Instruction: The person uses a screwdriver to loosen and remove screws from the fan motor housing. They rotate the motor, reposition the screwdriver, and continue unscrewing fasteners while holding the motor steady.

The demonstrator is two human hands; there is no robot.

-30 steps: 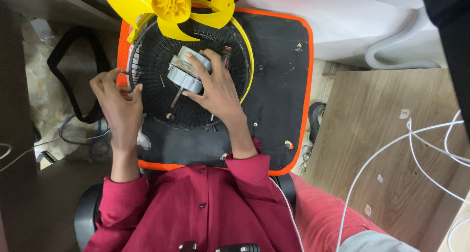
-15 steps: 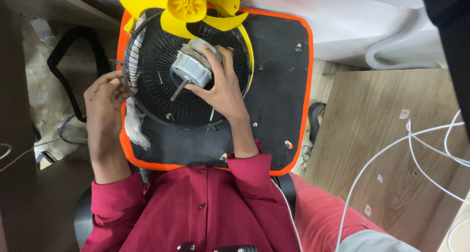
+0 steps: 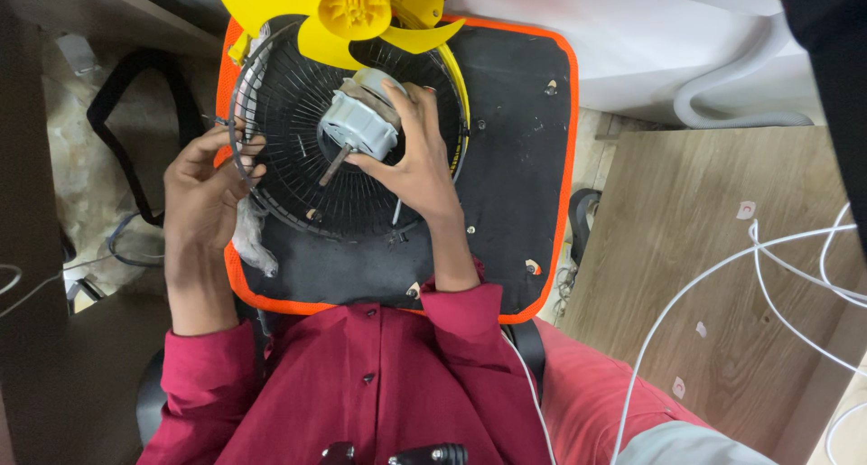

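Note:
A round black wire fan grille [image 3: 298, 172] lies on a black board with an orange edge [image 3: 515, 158] across my lap. My right hand [image 3: 417, 162] grips the grey fan motor [image 3: 361, 122], whose metal shaft sticks out toward me at the grille's middle. At the grille's left rim, my left hand [image 3: 206, 190] pinches the wire, with a small metal piece beside the fingers. A yellow fan blade [image 3: 357, 13] rests at the board's far edge, just above the motor.
A crumpled grey cloth [image 3: 248, 239] lies under the grille's left side. A black strap [image 3: 135, 131] and cables lie on the floor at left. A wooden surface [image 3: 713, 275] with white cables [image 3: 768, 239] is on the right.
The grille and motor have shifted up and tilted, with my right hand still on the motor. My left hand moved from the grille's upper left rim down to its left edge.

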